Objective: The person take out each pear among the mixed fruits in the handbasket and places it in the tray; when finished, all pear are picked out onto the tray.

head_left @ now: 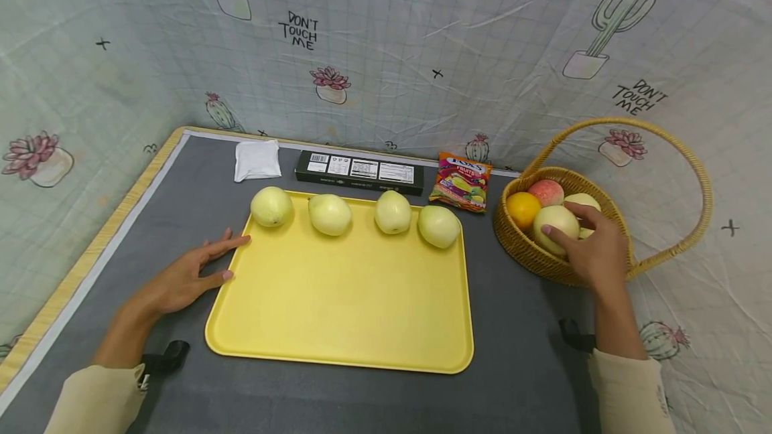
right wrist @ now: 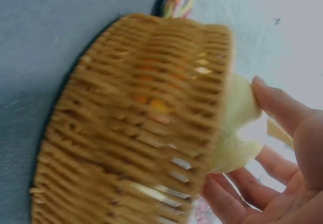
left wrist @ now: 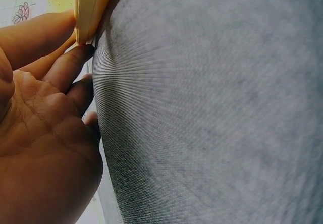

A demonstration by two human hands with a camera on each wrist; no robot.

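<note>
In the head view my right hand point(head_left: 597, 246) holds a pale yellow-green pear point(head_left: 556, 228) at the wicker basket point(head_left: 543, 265), thumb on one side and fingers on the other. The right wrist view shows this speckled pear point(right wrist: 237, 128) at the basket's rim, between thumb and fingers. A peach point(head_left: 546, 192), an orange point(head_left: 523, 209) and another pale fruit point(head_left: 582, 202) lie in the basket. My left hand point(head_left: 183, 280) rests at the left edge of the yellow tray point(head_left: 338, 300), fingers extended against its rim. Several pears point(head_left: 330, 214) stand in a row along the tray's far side.
Behind the tray lie a white folded tissue point(head_left: 256, 160), a long black box point(head_left: 359, 171) and an orange candy packet point(head_left: 461, 181). The basket's tall handle point(head_left: 702, 186) arches to the right. A printed cloth point(head_left: 386, 39) hangs behind the grey table point(head_left: 301, 397).
</note>
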